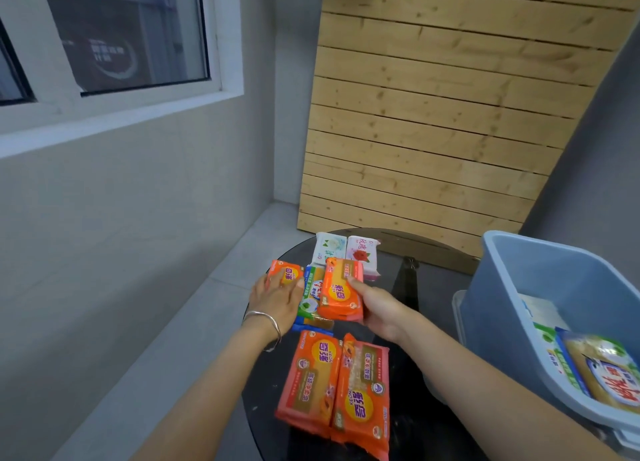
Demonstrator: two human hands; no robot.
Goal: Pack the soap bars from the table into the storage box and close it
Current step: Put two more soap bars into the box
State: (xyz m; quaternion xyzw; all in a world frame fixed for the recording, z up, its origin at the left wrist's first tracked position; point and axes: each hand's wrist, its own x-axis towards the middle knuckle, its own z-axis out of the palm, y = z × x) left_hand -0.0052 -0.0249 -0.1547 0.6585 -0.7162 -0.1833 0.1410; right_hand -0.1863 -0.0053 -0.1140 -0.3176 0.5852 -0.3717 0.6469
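Soap bars point(341, 292) are spread over the dark round table point(401, 287), and I judge the packing to be only partly done. My right hand point(379, 310) is closed around one orange pack, thumb on its front, lifted clear of the others. My left hand point(277, 296) lies flat with its fingers on a smaller orange bar point(285, 270) at the table's left edge; I cannot tell whether it has gripped it or only rests there. Between the two hands a blue and green bar point(311, 298) lies partly under the held pack. Two large orange packs point(337, 388) lie side by side nearer me, and a white bar point(329, 247) and a pink bar point(363, 254) sit at the far side.

The storage box point(519, 273), pale blue, stands just to the right of the table, open. Inside I see at least one blue and yellow soap pack point(602, 367) with something white behind it. A pale piece beneath the box may be its lid; I can't be sure. So most bars remain to go in, and the closing is not yet done.
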